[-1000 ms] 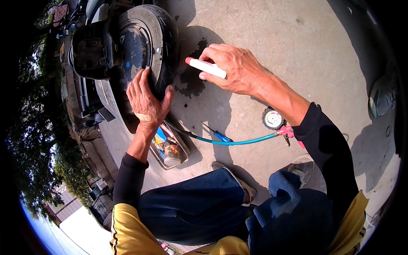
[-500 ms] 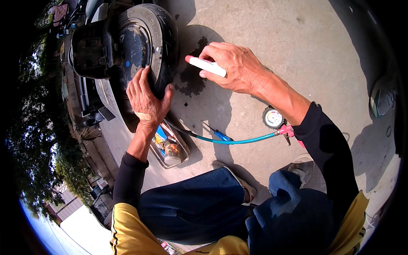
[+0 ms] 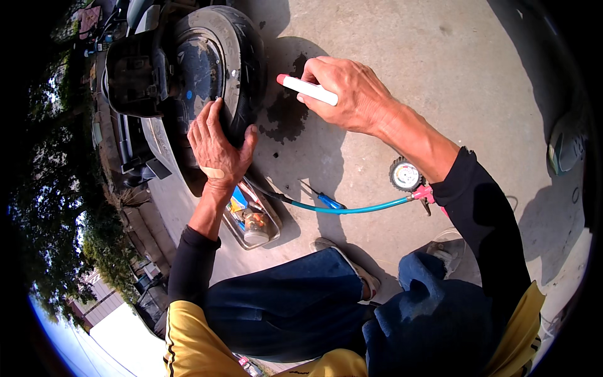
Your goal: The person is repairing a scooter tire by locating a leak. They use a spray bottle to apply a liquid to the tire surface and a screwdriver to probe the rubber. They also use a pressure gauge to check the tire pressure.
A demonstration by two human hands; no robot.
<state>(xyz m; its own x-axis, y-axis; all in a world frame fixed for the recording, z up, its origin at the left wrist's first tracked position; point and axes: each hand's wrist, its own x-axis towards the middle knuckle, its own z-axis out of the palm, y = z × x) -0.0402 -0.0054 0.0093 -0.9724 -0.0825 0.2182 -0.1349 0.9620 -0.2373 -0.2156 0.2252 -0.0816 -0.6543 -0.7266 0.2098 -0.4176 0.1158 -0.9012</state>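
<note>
A scooter's black tire (image 3: 242,69) stands at the upper left, around a dark, scuffed hub (image 3: 198,66). My left hand (image 3: 217,141) lies on the lower side of the wheel, its fingers stretched over the sidewall and the thumb apart. It grips nothing and has a plaster on its back. To the right of the tire, above the ground, my right hand (image 3: 345,91) is closed around a slim white tube (image 3: 311,91) with a red tip. The tip points left toward the tire and does not touch it. What is inside the tube cannot be seen.
A turquoise air hose (image 3: 352,209) runs from near the wheel to a dial gauge (image 3: 405,174) with a pink handle. By it lies a blue-handled screwdriver (image 3: 330,201). A tray (image 3: 270,232) holds a jar and small items. A shoe (image 3: 565,147) shows far right.
My right hand has risen a little, carrying the white tube slightly up and to the right. My left hand stays in place on the wheel.
</note>
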